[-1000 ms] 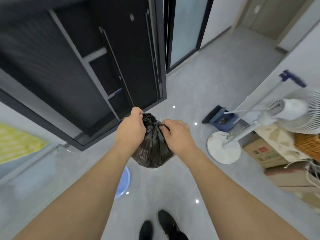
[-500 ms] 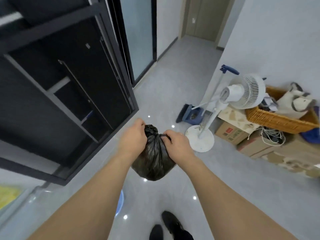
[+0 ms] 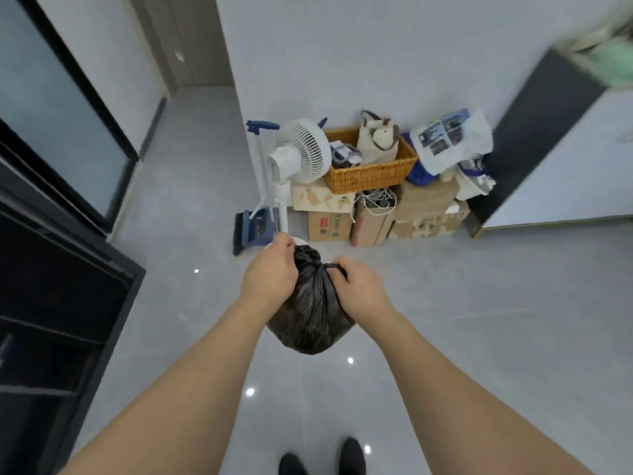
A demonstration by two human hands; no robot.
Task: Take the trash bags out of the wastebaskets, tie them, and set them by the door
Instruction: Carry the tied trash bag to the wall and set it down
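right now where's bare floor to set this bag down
Bare floor lies right of the trash bag, between the cardboard boxes and the shoes, and left toward the black cabinet. It is crowded along the wall: fan, basket, dustpan.

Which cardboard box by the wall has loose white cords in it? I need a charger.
The middle cardboard box, below the wicker basket: white cords spill from its open top. The boxes beside it show none.

Glossy pale grey tile floor carries everything. Beyond the grip: white pedestal fan, blue long-handled dustpan to its left, brown cardboard boxes to its right against the wall. Below the grip: two black shoes.
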